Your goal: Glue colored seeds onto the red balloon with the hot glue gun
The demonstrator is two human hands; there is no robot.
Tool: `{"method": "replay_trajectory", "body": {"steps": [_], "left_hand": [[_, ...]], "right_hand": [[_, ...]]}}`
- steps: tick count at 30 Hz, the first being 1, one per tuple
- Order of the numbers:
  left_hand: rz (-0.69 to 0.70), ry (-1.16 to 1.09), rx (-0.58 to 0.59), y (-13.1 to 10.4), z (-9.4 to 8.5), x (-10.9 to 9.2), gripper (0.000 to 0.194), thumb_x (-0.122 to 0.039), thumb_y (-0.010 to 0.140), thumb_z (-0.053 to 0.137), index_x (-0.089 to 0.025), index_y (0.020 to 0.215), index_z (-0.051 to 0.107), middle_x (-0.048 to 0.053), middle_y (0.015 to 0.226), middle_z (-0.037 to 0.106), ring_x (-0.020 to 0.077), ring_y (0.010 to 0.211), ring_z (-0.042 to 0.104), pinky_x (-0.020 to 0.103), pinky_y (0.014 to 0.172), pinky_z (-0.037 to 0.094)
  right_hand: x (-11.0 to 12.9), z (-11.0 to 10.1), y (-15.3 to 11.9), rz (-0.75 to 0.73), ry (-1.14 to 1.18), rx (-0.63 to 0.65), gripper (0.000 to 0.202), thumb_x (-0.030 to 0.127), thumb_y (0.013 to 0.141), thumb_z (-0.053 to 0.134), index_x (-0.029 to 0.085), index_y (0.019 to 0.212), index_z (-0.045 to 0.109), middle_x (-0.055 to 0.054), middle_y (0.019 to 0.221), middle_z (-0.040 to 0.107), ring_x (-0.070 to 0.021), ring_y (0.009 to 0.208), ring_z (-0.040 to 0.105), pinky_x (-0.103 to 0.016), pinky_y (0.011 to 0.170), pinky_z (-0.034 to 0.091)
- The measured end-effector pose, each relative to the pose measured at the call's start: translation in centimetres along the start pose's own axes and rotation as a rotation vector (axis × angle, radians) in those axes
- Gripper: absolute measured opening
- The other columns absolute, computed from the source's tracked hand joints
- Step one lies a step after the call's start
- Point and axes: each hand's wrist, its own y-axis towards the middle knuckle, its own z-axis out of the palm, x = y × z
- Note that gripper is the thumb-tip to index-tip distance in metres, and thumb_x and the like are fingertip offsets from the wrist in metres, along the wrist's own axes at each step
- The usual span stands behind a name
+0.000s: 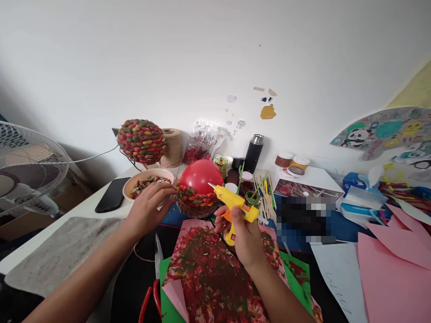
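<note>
My right hand (247, 237) is wrapped round the handle of a yellow glue gun (237, 204). The gun's nozzle points up and left, in front of a red balloon (198, 177). Rows of small red, green and yellow shell-like pieces (195, 197) cover the balloon's lower part. At the balloon's left side is my left hand (150, 208), its thumb and fingers closed together near the covered band; whatever they hold is too small to make out. Partly behind this hand stands a pale bowl (127, 190) with loose colored pieces (148, 183) in it.
A finished-looking covered ball (142, 141) and a twine spool (172, 148) stand at the back left. A phone (114, 195), red-handled scissors (157, 260), paint-stained paper (215, 273), paint jars (252, 201), a black flask (254, 152) and a fan (27, 166) surround the hands.
</note>
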Motion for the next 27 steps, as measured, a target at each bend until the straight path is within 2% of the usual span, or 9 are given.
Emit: {"method": "replay_trajectory", "body": {"steps": [5, 9, 14, 18, 23, 27], "left_hand": [[0.031, 0.016, -0.003, 0.5, 0.0, 0.0, 0.012, -0.023, 0.108, 0.066, -0.023, 0.119, 0.072, 0.011, 0.117, 0.081, 0.0294, 0.112, 0.077, 0.046, 0.102, 0.059], [0.029, 0.026, -0.022, 1.2, 0.2, 0.1, 0.01, -0.022, 0.108, 0.066, -0.024, 0.115, 0.072, 0.01, 0.116, 0.081, 0.0282, 0.11, 0.077, 0.042, 0.096, 0.06], [0.058, 0.025, -0.007, 1.4, 0.4, 0.1, 0.012, -0.019, 0.108, 0.064, -0.025, 0.114, 0.072, 0.009, 0.117, 0.082, 0.028, 0.109, 0.078, 0.044, 0.1, 0.058], [0.067, 0.019, 0.004, 1.5, 0.4, 0.1, 0.012, -0.019, 0.108, 0.064, -0.024, 0.115, 0.072, 0.009, 0.117, 0.082, 0.0273, 0.107, 0.078, 0.043, 0.097, 0.059], [-0.008, -0.062, 0.012, 1.4, 0.5, 0.3, 0.011, -0.023, 0.107, 0.064, -0.025, 0.112, 0.075, 0.008, 0.116, 0.083, 0.027, 0.11, 0.079, 0.041, 0.098, 0.061], [-0.138, -0.17, -0.006, 1.1, 0.3, 0.4, 0.011, -0.031, 0.105, 0.067, -0.026, 0.107, 0.077, 0.007, 0.111, 0.085, 0.0268, 0.11, 0.079, 0.04, 0.097, 0.062]], "right_hand": [[-0.3, 0.0, -0.2, 0.003, -0.005, 0.021, 0.067, 0.084, 0.097, 0.066, 0.019, 0.089, 0.078, -0.005, 0.074, 0.076, -0.0188, 0.062, 0.075, -0.027, 0.056, 0.052], [-0.4, -0.1, -0.1, 0.019, -0.003, 0.028, 0.066, 0.083, 0.098, 0.066, 0.019, 0.09, 0.078, -0.005, 0.075, 0.075, -0.0183, 0.062, 0.074, -0.028, 0.057, 0.051], [-0.1, 0.0, -0.2, 0.011, 0.007, 0.05, 0.063, 0.082, 0.098, 0.067, 0.02, 0.09, 0.078, -0.005, 0.076, 0.075, -0.018, 0.062, 0.073, -0.028, 0.057, 0.051], [-0.3, 0.1, -0.3, 0.01, -0.012, 0.059, 0.064, 0.082, 0.098, 0.067, 0.02, 0.091, 0.079, -0.005, 0.078, 0.075, -0.0174, 0.063, 0.072, -0.028, 0.058, 0.053], [-0.8, 0.1, -0.3, 0.028, -0.056, 0.054, 0.067, 0.084, 0.097, 0.066, 0.019, 0.09, 0.08, -0.007, 0.082, 0.076, -0.0176, 0.063, 0.072, -0.03, 0.058, 0.055], [-0.7, 0.2, -0.3, 0.007, -0.058, 0.077, 0.066, 0.083, 0.097, 0.066, 0.018, 0.09, 0.08, -0.007, 0.085, 0.077, -0.0174, 0.063, 0.072, -0.03, 0.059, 0.056]]}}
